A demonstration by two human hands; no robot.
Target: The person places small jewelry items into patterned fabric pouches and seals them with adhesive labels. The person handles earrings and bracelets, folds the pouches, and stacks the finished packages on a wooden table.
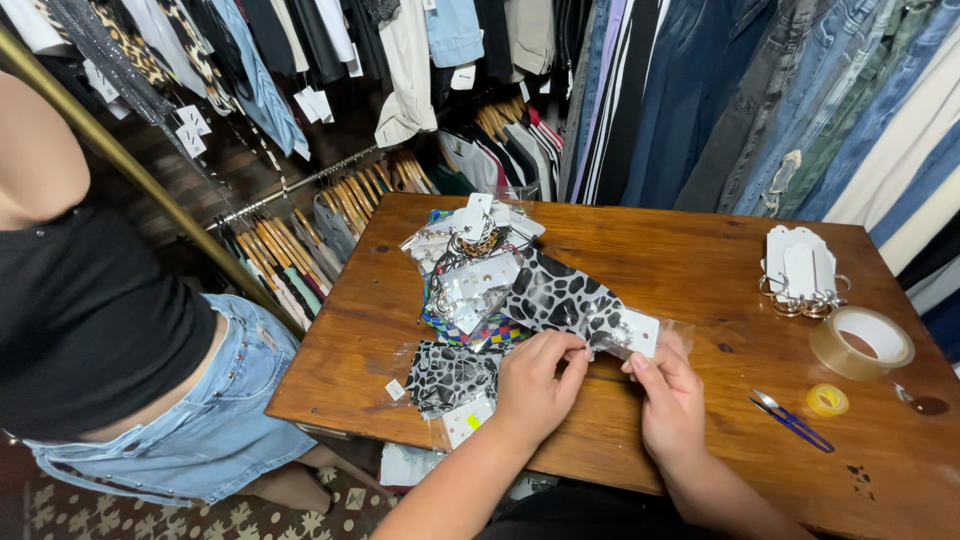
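My left hand (535,385) and my right hand (668,400) meet over a black-and-white spotted fabric piece (560,295) in a clear plastic sleeve with a white tag (640,332) at its end. Both hands pinch the sleeve's near edge by the tag. The piece lies on top of a pile of similar packaged items (470,270) with white tags on the wooden table (680,250). Another spotted packaged piece (450,378) rests just left of my left hand.
A roll of clear tape (862,342), a small yellow roll (827,400), blue-handled snips (792,420) and a bunch of white tags on rings (800,272) sit at the table's right. A person in a black top and denim skirt (120,360) stands at the left. Clothes racks surround the table.
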